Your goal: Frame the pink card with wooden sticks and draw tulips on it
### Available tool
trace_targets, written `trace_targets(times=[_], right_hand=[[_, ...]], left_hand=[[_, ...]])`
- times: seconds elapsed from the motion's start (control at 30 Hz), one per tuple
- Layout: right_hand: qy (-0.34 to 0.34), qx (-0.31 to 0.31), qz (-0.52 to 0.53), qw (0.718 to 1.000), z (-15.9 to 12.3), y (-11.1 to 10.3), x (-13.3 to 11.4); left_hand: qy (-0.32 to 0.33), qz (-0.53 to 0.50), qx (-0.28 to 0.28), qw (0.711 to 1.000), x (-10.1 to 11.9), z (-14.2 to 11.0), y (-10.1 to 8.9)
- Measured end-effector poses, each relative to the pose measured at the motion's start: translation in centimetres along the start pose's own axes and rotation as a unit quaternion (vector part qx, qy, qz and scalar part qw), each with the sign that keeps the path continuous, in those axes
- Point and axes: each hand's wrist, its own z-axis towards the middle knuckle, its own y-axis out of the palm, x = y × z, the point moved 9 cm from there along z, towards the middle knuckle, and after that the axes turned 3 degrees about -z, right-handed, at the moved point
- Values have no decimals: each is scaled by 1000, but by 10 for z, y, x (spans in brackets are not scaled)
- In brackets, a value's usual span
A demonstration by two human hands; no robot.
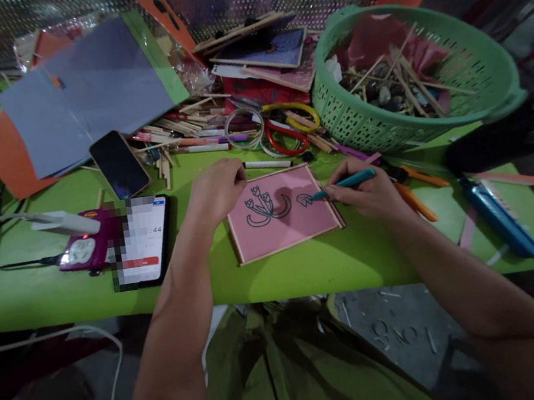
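My right hand (364, 191) is closed around a teal pen (354, 179), its tip touching a pink card (282, 237) edged with thin wooden strips. Dark outlined flowers with curved leaves (262, 206) are drawn at the card's left, and a smaller shape (305, 200) lies under the pen tip. Over the card's upper left corner rests my left hand (219, 188), fingers curled in; their tips are hidden, so I cannot see what they hold. A white marker (268, 164) lies just behind the card.
A green basket (387, 133) of sticks and stones stands back right. Scissors (288, 140), a tape roll (244, 128) and markers lie behind the card. Two phones (119, 164) and a purple charger box (85, 242) are at left. A blue cutter (503, 220) lies at right.
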Motion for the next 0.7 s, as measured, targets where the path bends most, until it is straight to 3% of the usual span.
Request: trace_targets(times=[0.7], right_hand=[[42, -17, 50, 998, 0, 2, 3]], left_hand=[[-12, 10, -9, 1000, 0, 0, -1]])
